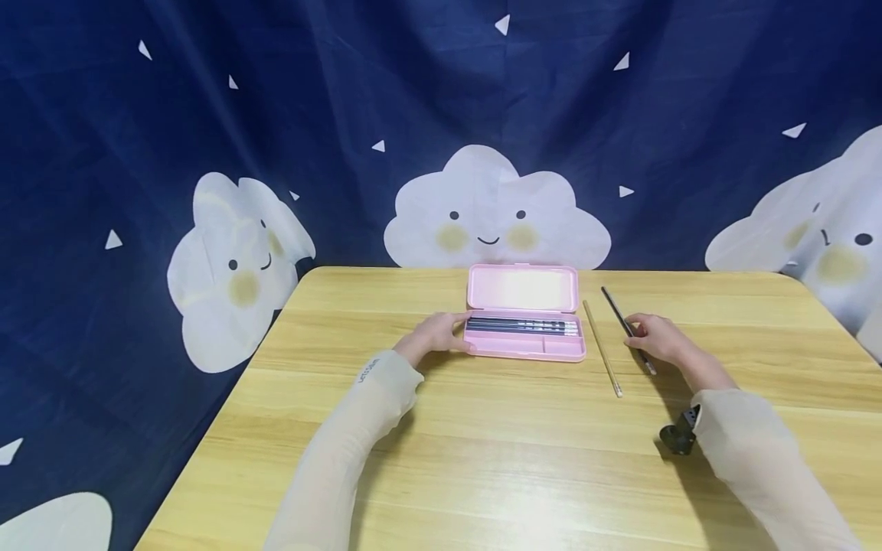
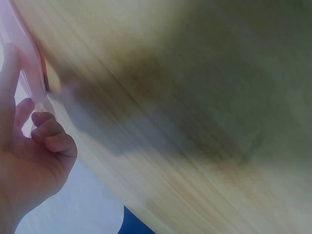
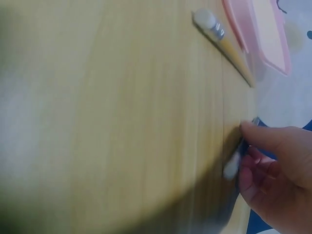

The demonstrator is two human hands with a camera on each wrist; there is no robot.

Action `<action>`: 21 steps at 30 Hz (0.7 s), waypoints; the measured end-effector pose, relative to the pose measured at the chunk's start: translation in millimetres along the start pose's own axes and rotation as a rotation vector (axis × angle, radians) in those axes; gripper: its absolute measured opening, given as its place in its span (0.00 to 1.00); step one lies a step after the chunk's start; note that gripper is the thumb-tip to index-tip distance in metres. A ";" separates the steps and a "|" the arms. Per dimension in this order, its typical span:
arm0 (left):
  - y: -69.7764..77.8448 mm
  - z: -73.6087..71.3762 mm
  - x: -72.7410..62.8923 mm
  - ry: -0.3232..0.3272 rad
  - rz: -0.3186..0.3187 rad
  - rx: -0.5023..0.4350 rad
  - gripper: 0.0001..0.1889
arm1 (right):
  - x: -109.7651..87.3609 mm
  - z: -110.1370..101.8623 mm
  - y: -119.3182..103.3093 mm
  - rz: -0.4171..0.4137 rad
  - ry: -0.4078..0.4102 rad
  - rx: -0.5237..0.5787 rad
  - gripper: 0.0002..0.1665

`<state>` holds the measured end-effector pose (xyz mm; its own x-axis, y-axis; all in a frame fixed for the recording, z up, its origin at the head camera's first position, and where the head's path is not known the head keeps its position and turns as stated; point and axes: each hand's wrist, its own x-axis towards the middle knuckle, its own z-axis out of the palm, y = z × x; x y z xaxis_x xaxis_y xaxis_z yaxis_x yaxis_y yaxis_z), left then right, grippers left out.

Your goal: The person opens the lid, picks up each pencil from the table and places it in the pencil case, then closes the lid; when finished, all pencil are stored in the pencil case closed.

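Observation:
On the table lies an open pink pencil case (image 1: 506, 346), its lid (image 1: 522, 288) tilted up at the back. Several dark pencils (image 1: 513, 326) lie side by side in its long rear compartment; a divider splits the front part. My left hand (image 1: 436, 333) holds the case's left end between thumb and fingers. In the left wrist view, the thumb lies along the pink wall (image 2: 30, 63) and the other fingers are curled. Right of the case, my right hand (image 1: 658, 337) pinches a dark pencil (image 1: 613, 304). Its white eraser (image 3: 231, 169) points toward me.
Between the case and my right hand lies a yellow pencil (image 1: 601, 348), white eraser end nearest me. A black wrist camera (image 1: 678, 436) hangs under my right sleeve. A dark blue curtain (image 1: 441, 76) with clouds stands behind the wooden table's (image 1: 482, 451) back edge.

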<state>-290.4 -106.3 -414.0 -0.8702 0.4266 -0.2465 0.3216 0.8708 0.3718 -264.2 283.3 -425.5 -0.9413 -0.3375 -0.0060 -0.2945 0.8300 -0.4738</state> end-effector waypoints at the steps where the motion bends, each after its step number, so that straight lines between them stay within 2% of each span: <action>1: 0.1 0.2 0.2 -0.001 0.001 -0.002 0.42 | 0.3 0.1 -0.3 0.010 -0.005 0.007 0.23; 6: 0.7 -0.1 0.2 -0.007 -0.005 0.004 0.42 | 2.2 -1.0 -1.1 0.025 0.001 0.025 0.20; 14: 1.4 -0.7 0.3 -0.017 -0.028 -0.014 0.42 | 5.5 -8.5 -6.4 0.023 0.139 0.114 0.20; 21: -0.3 0.0 1.3 -0.011 -0.019 -0.015 0.42 | 15.0 -9.4 -22.6 -0.093 0.223 0.153 0.17</action>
<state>-291.6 -106.0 -414.4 -0.8717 0.4131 -0.2637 0.2996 0.8750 0.3803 -273.2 263.6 -406.6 -0.9294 -0.2888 0.2299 -0.3691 0.7177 -0.5905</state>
